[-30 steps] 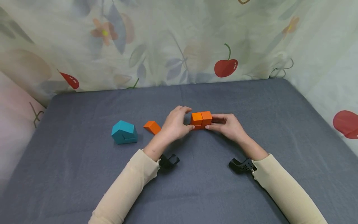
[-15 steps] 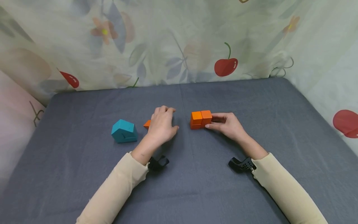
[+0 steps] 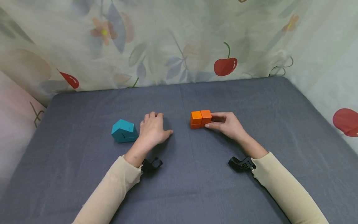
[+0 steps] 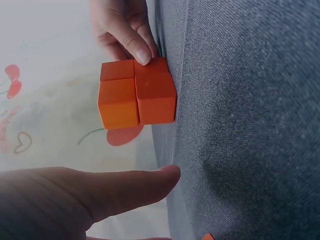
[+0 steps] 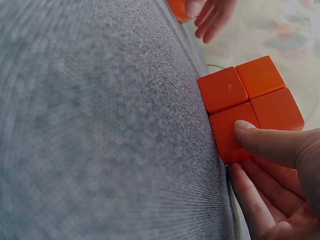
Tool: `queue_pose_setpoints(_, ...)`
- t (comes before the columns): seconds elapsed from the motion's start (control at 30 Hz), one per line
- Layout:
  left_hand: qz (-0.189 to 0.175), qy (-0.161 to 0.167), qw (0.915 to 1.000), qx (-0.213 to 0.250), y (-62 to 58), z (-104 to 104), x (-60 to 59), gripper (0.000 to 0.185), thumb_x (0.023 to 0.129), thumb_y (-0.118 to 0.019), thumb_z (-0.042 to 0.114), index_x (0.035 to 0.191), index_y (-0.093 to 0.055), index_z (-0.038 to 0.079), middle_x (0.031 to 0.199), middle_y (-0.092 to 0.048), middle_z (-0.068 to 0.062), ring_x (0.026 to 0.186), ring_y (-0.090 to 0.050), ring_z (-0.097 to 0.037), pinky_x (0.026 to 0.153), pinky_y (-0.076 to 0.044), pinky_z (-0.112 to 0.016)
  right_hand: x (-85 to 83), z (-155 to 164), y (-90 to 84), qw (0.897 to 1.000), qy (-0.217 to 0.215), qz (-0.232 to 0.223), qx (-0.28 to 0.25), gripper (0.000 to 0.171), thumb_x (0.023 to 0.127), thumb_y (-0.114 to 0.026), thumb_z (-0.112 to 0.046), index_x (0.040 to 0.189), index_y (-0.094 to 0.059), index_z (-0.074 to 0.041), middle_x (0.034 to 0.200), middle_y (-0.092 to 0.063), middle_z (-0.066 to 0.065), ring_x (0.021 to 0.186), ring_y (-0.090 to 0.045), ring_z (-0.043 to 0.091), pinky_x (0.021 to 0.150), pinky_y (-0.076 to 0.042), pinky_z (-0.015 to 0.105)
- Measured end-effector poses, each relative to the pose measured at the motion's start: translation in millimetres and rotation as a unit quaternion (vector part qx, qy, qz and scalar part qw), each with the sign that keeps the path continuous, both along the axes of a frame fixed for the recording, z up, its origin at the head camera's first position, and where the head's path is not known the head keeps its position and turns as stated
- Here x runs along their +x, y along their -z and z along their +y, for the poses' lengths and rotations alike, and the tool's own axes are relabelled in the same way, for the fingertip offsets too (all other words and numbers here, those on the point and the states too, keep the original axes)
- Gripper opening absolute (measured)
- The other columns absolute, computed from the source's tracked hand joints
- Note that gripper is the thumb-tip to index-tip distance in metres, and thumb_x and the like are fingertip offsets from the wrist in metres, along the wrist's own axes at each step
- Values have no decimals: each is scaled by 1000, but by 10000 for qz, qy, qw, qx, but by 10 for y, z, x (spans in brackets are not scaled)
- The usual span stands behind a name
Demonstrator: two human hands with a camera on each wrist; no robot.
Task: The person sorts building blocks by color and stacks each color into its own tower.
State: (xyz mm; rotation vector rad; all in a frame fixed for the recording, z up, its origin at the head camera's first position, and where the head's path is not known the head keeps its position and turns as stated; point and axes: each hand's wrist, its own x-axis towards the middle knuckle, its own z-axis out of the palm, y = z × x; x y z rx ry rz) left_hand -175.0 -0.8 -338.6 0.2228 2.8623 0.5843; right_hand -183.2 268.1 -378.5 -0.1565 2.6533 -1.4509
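Pinching orange block (image 3: 200, 119) mid-mat: right hand (image 3: 226, 125); bare mat (image 3: 251, 99) around.

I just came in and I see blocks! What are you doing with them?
A person sits at a table covered in grey cloth. Their right hand pinches a chunk of joined orange cubes that sits on the cloth. Their left hand is lowered over a small orange piece beside a teal block; its fingertips touch that piece, but whether they grip it cannot be seen.
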Motion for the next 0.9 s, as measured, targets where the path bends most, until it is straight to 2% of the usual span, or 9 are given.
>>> queue_pose_setpoints(0.23,-167,-227,9996,-77,4,-34,-7,70,89,-68,37,142,-41,0,137,-42,-22,123,-41,-36,90,-49,-49,0,1,-3,10000,-10,37,83,48,81,-78,-18,124,-64,-3,120,-66,15,110,-65,25,90,-55,33)
queue_pose_setpoints(0.47,-134,-261,9996,5,9,-33,-11,63,86,-71,34,135,-49,1,127,-49,-19,113,-47,-34,84,-51,-47,-3,7,3,9999,-13,56,110,48,81,-79,-18,124,-64,-4,120,-66,15,109,-65,25,92,-54,38)
queue_pose_setpoints(0.67,-220,-5,9997,138,-3,-40,-9,53,81,-77,19,129,-57,6,116,-55,-16,103,-51,-30,80,-51,-43,-4,4,-2,9999,-13,50,107,48,81,-78,-18,124,-64,-3,120,-67,15,109,-65,25,93,-54,38)
queue_pose_setpoints(0.9,65,335,9981,504,26,-50,-12,41,81,-71,4,122,-64,5,111,-61,-15,94,-55,-30,80,-51,-40,0,9,3,9999,-43,82,105,48,81,-78,-17,124,-64,-3,120,-66,16,109,-65,26,91,-54,36)
